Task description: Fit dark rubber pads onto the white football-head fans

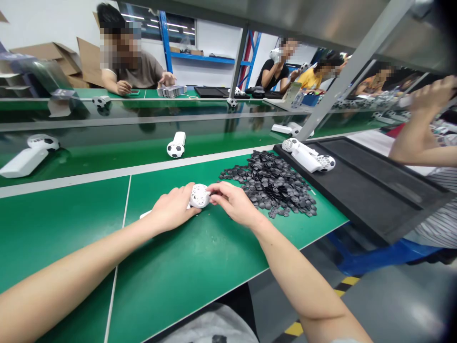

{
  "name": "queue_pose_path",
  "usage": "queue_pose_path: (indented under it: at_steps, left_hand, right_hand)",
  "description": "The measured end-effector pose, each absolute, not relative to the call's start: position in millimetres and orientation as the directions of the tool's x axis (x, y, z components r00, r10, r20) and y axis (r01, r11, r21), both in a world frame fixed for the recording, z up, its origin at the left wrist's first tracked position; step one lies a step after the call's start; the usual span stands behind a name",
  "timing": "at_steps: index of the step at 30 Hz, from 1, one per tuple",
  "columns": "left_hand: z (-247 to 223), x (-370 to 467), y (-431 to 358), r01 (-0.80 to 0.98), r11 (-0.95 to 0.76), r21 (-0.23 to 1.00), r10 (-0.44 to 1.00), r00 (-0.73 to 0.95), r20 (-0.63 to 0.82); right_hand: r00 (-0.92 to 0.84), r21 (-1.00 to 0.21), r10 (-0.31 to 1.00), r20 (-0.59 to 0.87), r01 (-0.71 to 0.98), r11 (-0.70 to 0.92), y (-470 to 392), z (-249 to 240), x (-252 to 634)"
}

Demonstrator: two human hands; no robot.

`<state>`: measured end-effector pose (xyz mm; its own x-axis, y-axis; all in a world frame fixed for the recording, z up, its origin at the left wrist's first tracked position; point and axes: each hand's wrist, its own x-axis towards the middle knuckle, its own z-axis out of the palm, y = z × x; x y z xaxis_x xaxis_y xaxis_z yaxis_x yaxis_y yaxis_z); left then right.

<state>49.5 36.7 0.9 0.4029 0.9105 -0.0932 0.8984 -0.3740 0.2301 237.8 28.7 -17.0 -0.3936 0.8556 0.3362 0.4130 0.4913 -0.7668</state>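
Observation:
My left hand (174, 205) is wrapped round a white handheld device with a round football-shaped head (200, 196), holding it low over the green bench. The head faces up and shows holes and small dark spots; most of the handle is hidden under my palm. Close against the head's right side, my right hand (233, 202) has thumb and fingers pinched together. Whatever is between those fingertips is too small to make out. Just beyond the right hand lies a loose heap of small black flat pieces (274, 183).
A black tray (378, 176) at the right bears white football-headed devices (309, 157). More devices (176, 145) lie on the green conveyor belt (139, 147) ahead. A grey metal post (357, 62) slants up at the right. Co-workers sit across the belt, and another person's arm (414, 138) is at the right.

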Motion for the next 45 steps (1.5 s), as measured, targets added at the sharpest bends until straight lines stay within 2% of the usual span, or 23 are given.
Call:
queue_pose_path:
  at_steps: [5,10,14,20,24,26,31,35,38,42,45]
  left_hand:
    - [1,50,36,0.905,-0.362,0.222,0.916,0.39,-0.094]
    - [-1,48,35,0.905,-0.365,0.217,0.918,0.389,-0.08]
    - [0,48,37,0.903,-0.354,0.244,0.918,0.386,-0.097]
    - [-2,45,41,0.887,-0.37,0.278,0.919,0.393,-0.033]
    - [-2,42,43,0.862,-0.363,0.354,0.908,0.412,-0.073]
    - [-2,42,44,0.85,-0.376,0.369,0.904,0.424,-0.058]
    - [-4,41,47,0.802,-0.397,0.446,0.895,0.446,-0.007]
    - [-6,41,51,0.755,-0.399,0.52,0.892,0.451,0.029]
    - [-6,42,55,0.717,-0.378,0.586,0.892,0.452,0.021]
    - [-6,44,60,0.703,-0.327,0.632,0.905,0.425,-0.005]
    - [-7,44,61,0.69,-0.307,0.656,0.902,0.43,-0.029]
  right_hand:
    - [-0.368,-0.81,0.882,0.293,0.394,0.434,26,-17,236]
    - [-0.369,-0.777,0.863,0.344,0.405,0.483,25,-14,235]
    - [-0.33,-0.808,0.883,0.334,0.382,0.448,26,-15,234]
    - [-0.26,-0.689,0.849,0.46,0.499,0.526,28,-15,237]
    - [-0.296,-0.829,0.91,0.29,0.397,0.393,28,-21,234]
    - [-0.328,-0.857,0.915,0.235,0.375,0.354,28,-24,232]
    - [-0.323,-0.787,0.888,0.327,0.428,0.445,31,-25,225]
    - [-0.285,-0.817,0.907,0.31,0.408,0.407,36,-29,221]
    - [-0.228,-0.866,0.941,0.249,0.382,0.322,39,-33,222]
    - [-0.268,-0.948,0.96,0.081,0.277,0.158,41,-34,224]
    - [-0.262,-0.952,0.962,0.074,0.269,0.147,41,-34,224]
